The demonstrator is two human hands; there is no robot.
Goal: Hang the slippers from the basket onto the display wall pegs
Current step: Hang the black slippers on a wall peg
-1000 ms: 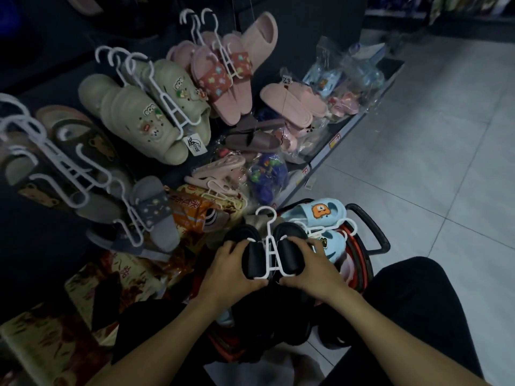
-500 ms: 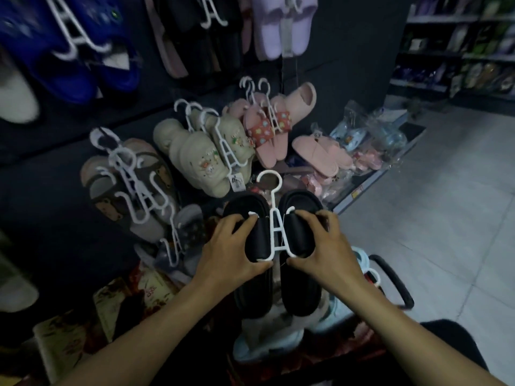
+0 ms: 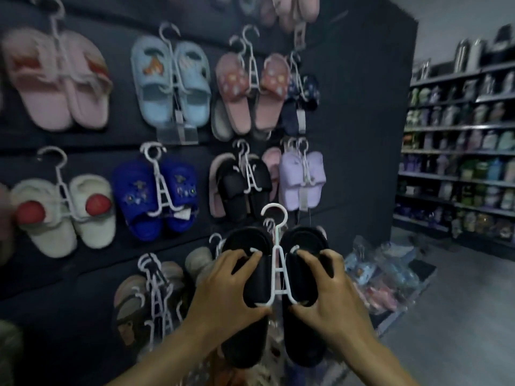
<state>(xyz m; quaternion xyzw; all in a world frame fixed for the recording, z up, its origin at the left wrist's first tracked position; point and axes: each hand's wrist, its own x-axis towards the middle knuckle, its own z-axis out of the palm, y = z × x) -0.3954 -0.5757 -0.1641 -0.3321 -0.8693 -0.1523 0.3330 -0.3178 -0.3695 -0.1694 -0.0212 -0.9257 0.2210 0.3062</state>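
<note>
Left hand (image 3: 231, 288) and right hand (image 3: 331, 291) each grip one of the black slippers (image 3: 245, 242), held before the display wall (image 3: 348, 107). Advised — keep the white hanger (image 3: 277, 263) upright and level, hook leading squarely onto a peg.

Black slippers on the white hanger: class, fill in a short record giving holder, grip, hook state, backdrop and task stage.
item: black slippers carried on a white hanger
holder: left hand grips the left slipper, right hand grips the right one
hook: free, on no peg
backdrop: display wall with hung pairs; a black pair just above the hook
stage: not yet hung
</note>
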